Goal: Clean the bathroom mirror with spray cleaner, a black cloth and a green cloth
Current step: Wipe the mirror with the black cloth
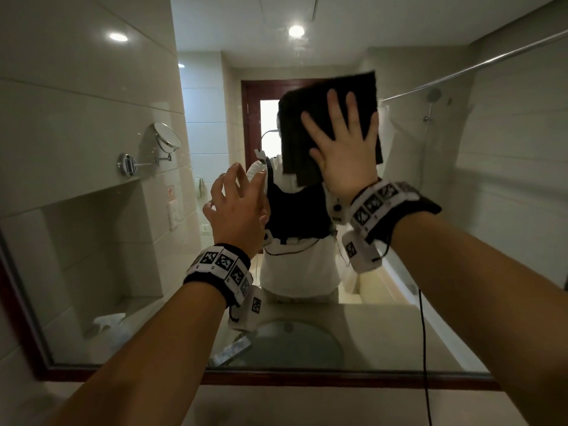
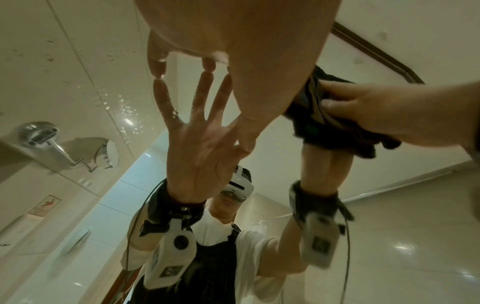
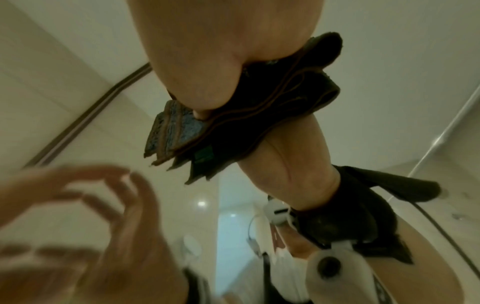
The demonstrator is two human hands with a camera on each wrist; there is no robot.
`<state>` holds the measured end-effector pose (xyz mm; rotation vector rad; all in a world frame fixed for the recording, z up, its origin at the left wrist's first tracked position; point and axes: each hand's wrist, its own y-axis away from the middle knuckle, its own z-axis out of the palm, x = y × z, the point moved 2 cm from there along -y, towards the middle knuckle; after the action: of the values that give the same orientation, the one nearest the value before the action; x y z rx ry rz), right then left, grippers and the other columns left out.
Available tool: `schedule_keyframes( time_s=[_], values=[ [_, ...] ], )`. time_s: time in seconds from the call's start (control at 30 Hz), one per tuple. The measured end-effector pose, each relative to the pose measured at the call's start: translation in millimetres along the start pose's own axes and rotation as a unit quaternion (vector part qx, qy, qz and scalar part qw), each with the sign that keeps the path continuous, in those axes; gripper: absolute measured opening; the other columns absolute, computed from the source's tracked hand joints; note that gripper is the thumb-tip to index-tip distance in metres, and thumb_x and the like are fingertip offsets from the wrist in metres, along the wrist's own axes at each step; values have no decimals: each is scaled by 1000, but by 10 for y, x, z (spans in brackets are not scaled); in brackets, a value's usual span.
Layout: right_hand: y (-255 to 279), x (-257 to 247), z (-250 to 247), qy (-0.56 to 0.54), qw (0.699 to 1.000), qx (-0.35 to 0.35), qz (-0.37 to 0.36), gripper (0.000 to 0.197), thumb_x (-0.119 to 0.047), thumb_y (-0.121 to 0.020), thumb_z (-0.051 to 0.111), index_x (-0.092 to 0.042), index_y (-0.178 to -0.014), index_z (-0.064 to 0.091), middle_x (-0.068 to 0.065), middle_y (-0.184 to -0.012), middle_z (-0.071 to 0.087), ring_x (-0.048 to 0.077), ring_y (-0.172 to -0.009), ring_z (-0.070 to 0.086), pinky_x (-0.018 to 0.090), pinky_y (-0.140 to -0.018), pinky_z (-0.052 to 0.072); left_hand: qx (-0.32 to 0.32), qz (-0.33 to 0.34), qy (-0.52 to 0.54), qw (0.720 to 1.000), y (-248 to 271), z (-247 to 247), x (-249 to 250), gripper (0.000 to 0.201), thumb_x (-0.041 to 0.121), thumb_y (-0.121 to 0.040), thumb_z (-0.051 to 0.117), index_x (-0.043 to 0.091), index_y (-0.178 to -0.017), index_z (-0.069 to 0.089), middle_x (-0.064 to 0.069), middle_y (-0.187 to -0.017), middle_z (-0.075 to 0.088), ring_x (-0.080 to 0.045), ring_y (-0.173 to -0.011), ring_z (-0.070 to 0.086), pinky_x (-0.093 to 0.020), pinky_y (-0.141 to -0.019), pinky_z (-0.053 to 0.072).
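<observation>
right fingers: the fingers (image 1: 335,109) are spread straight and flat on the black cloth (image 1: 310,99), pressing it against the mirror (image 1: 107,210); nothing is curled round it.
right hand: the right hand (image 1: 345,149) lies palm-down over the cloth's lower right part, high on the glass, to the right of the middle.
left fingers: the fingers (image 1: 233,176) are loosely bent and apart, holding nothing. In the left wrist view the tips meet their own reflection, so they seem to touch the glass lightly.
left hand: the left hand (image 1: 236,210) is raised just beside the cloth, lower and to its left.
cloth, where: folded in several layers, flat between palm and mirror. The right wrist view shows the stacked edges (image 3: 179,135) fanning out under the palm, with a small green tag.
cloth, handling: it looks soft, light and limp. I judge it will not stay up by itself; only the flat pressure keeps it there, and the loose layers may slide apart or bunch during a stroke.
where to hold: a broad palm over the middle of the fold should suit wiping; to lift it off, pinch through all layers at one edge.
mirror: hard, smooth, fragile. Droplets (image 2: 122,109) show on the glass in the left wrist view, so it is likely slick there. Steady, even pressure seems wiser than leaning on it.
not seen: the spray cleaner and the green cloth are in no view.
frame: the dark wooden frame (image 1: 307,378) runs along the mirror's lower edge, with the desk (image 1: 307,407) below it.
</observation>
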<state>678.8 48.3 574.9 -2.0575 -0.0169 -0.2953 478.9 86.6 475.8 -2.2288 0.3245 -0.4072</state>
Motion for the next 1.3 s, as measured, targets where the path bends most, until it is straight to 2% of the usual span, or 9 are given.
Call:
schedule_keyframes(
  time_s=[0.17,0.33,0.53,0.7,0.8,0.87,1.0,1.1,1.3],
  values=[
    [757,-82,310,27,994,-23,-104,62,-44,-97,48,-40,-154,23,10,-165,10,38,-151,5,70,-112,13,-3,-5,14,1000,6,-22,37,89,29,-78,82,41,-148,28,-5,-160,10,-38,-145,17,-65,-101,40],
    [776,24,274,20,992,-20,-120,60,-43,-97,52,-38,-152,29,8,-164,16,35,-151,10,67,-114,15,-5,-2,7,1000,5,-64,16,86,33,-80,80,42,-148,27,-4,-159,13,-38,-143,20,-65,-96,44],
    [397,332,83,-15,999,-7,40,61,-49,-100,40,-42,-155,16,4,-166,-1,32,-152,-4,62,-118,2,-6,-1,7,1000,11,-65,6,87,33,-80,79,43,-148,26,-4,-159,12,-37,-143,19,-65,-96,44],
    [-80,623,-164,-66,982,39,174,63,-45,-99,43,-42,-155,14,6,-166,-2,33,-151,-4,65,-116,2,-6,3,-2,1000,16,-46,-13,88,35,-80,80,42,-149,26,-4,-160,10,-37,-143,19,-66,-98,42],
    [-155,576,-203,-66,977,38,199,63,-41,-100,43,-43,-155,12,7,-166,-4,34,-151,-5,68,-115,3,1,5,-3,1000,14,-25,-12,90,36,-78,82,43,-148,26,-5,-160,12,-38,-143,20,-66,-97,42],
    [-104,491,-176,-64,981,34,180,62,-40,-101,42,-42,-155,13,8,-166,-4,35,-151,-6,69,-115,3,4,1,-2,1000,11,-14,-10,92,35,-76,83,43,-148,27,-5,-160,12,-38,-143,20,-66,-97,42],
    [180,242,6,-33,995,16,88,60,-42,-101,40,-41,-155,15,9,-166,-3,37,-151,-5,67,-115,2,8,-2,-4,1000,17,8,-2,95,30,-75,84,42,-149,26,-6,-160,11,-38,-144,19,-67,-99,40],
    [503,42,213,-16,999,9,31,60,-43,-100,43,-40,-155,17,11,-166,2,38,-151,-1,70,-114,8,10,-2,4,1000,19,13,1,95,27,-76,84,42,-150,26,-7,-160,11,-39,-145,18,-69,-100,38],
    [1168,-204,524,-15,1000,-25,2,62,-44,-99,42,-38,-156,18,10,-165,3,38,-151,0,70,-114,8,11,13,8,1000,77,10,-1,86,34,-81,78,40,-150,27,-10,-162,11,-39,-147,18,-68,-100,39]
  ],
)
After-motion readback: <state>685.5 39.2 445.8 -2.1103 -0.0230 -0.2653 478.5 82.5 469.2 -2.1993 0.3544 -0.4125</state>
